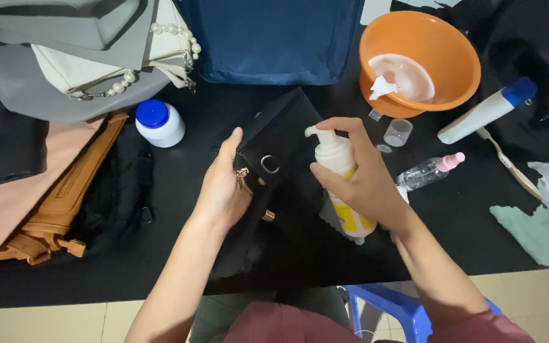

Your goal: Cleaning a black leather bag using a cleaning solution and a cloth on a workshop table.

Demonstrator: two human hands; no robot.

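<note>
While steadying the black handbag (274,146) on the dark table (179,159), holding it from the left side with the left hand (222,190), fingers curled around the edge near the gold ring clasp (269,164) and the small gold chain (243,174). Gripping the white pump bottle (341,190) in the right hand (363,181), palm wrapped closed around its body, index finger resting on the pump head, nozzle pointing left toward the bag. Bottle hovering just beside the bag's right edge, raised off the table. Sitting nearby: orange basin (420,47) with pale foamy liquid and a wad of tissue, small clear cup (398,132), clear spray bottle with pink cap (428,171), white tube with blue cap (487,109), white jar with blue lid (160,122), tan bag (65,197), grey bag with pearl strap (65,70), blue bag (274,38), green cloth (528,232). Risks, as judgement: pumping too hard possibly overshooting the bag and landing foam on the table or the left fingers; foam possibly reaching the metal hardware; bag possibly sliding, given a one-sided hold; elbow swing possibly knocking the clear cup or spray bottle.
</note>
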